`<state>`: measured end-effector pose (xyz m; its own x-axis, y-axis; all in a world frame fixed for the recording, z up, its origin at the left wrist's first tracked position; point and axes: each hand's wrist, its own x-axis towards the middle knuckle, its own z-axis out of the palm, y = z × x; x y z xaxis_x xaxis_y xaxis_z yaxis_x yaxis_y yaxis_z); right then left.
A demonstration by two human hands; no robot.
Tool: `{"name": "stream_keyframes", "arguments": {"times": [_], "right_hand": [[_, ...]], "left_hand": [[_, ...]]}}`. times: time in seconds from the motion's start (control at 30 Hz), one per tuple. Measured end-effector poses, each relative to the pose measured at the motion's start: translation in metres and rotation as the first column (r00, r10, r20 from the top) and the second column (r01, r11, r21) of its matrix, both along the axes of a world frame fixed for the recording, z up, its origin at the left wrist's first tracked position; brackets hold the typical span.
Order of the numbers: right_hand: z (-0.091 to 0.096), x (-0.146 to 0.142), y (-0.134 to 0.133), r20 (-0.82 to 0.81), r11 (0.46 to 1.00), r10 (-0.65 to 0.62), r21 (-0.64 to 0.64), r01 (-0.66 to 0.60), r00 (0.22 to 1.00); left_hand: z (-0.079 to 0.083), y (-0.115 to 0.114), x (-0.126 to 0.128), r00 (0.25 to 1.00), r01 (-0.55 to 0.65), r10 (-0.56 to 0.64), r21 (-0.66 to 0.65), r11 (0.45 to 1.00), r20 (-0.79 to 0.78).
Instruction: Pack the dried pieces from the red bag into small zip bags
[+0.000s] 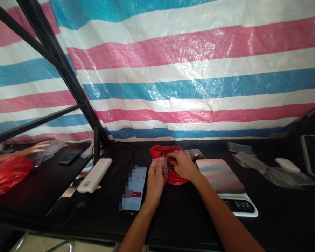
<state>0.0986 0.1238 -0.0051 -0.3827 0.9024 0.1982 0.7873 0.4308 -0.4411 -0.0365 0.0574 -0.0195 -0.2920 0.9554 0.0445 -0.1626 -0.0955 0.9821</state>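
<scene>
A red plastic bag (161, 151) lies open on the black table, just behind my hands. My right hand (183, 164) reaches into it with curled fingers, among dark brownish contents I cannot make out. My left hand (154, 180) pinches a small clear plastic bag (160, 163) upright beside the red bag's left edge. The two hands are almost touching over the bag's mouth.
A phone (135, 189) with a lit screen lies left of my hands, and a white power bank (95, 175) further left. A digital scale (220, 176) sits to the right, clear bags (254, 161) beyond it. Another person's hand (38, 147) and a second red bag (5, 173) are at the far left. A black frame post (96, 145) stands there too.
</scene>
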Motion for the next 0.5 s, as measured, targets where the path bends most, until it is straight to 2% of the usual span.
{"name": "stream_keyframes", "arguments": {"times": [0.13,0.33,0.43,0.5], "right_hand": [[-0.001,0.002,-0.002,-0.035,1.000,0.005,-0.008,-0.006,0.999],[0.002,0.009,-0.006,-0.117,0.999,0.027,-0.028,-0.031,0.993],[0.001,0.010,-0.006,-0.168,0.998,0.005,-0.053,-0.014,0.986],[0.001,0.011,-0.007,-0.210,0.997,-0.009,-0.073,-0.006,0.978]], "left_hand": [[0.002,0.000,-0.001,1.000,0.008,-0.007,-0.028,1.000,0.018],[0.002,0.000,-0.002,0.997,-0.062,0.065,-0.082,0.995,0.038],[0.000,0.000,-0.002,0.999,-0.043,0.042,-0.060,0.997,-0.027],[-0.003,0.000,-0.002,0.988,-0.071,0.065,-0.036,0.997,-0.139]]}}
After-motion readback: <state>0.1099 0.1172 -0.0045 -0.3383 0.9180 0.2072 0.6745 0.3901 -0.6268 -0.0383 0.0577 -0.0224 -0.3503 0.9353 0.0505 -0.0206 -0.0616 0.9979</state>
